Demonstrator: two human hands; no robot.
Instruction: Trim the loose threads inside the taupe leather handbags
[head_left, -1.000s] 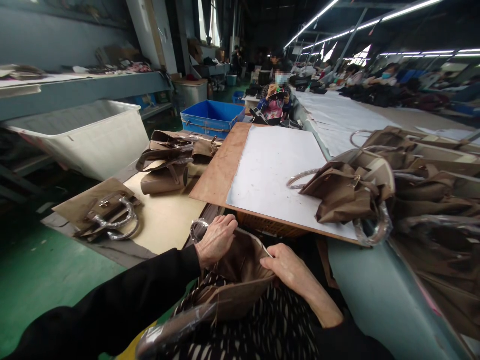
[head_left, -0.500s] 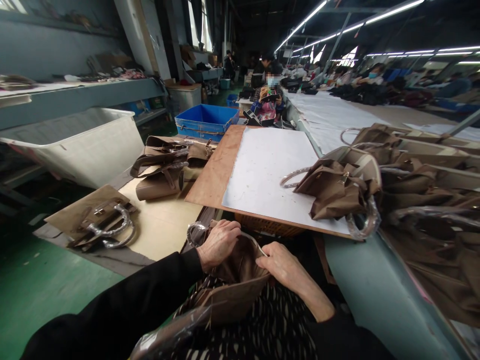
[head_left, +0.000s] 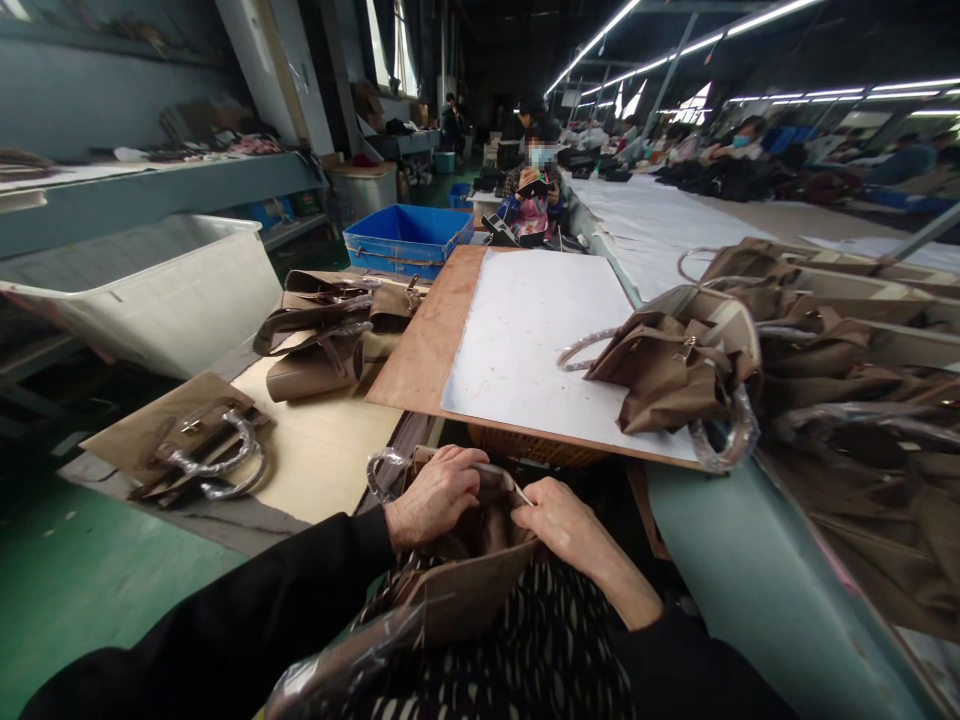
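Observation:
A brown handbag (head_left: pixel 465 580) lies on my lap with its mouth toward the bench. My left hand (head_left: pixel 431 495) is closed over its far rim, next to a plastic-wrapped handle (head_left: pixel 379 470). My right hand (head_left: pixel 570 525) grips the near right side of the same rim, fingers curled in. The two hands almost touch over the bag's mouth. Another wrapped handle (head_left: pixel 337 655) hangs at the bottom of the view.
A wooden board with a white sheet (head_left: pixel 525 340) lies ahead. Brown handbags are piled at right (head_left: pixel 675 370), at centre left (head_left: pixel 322 335) and on card (head_left: pixel 195 450). A white tub (head_left: pixel 157 290) and a blue crate (head_left: pixel 405 235) stand at left. A seated person (head_left: pixel 532 195) works farther along.
Both hands have drawn closer together over the bag's rim, and the left hand has slid right along it. The camera has tipped slightly.

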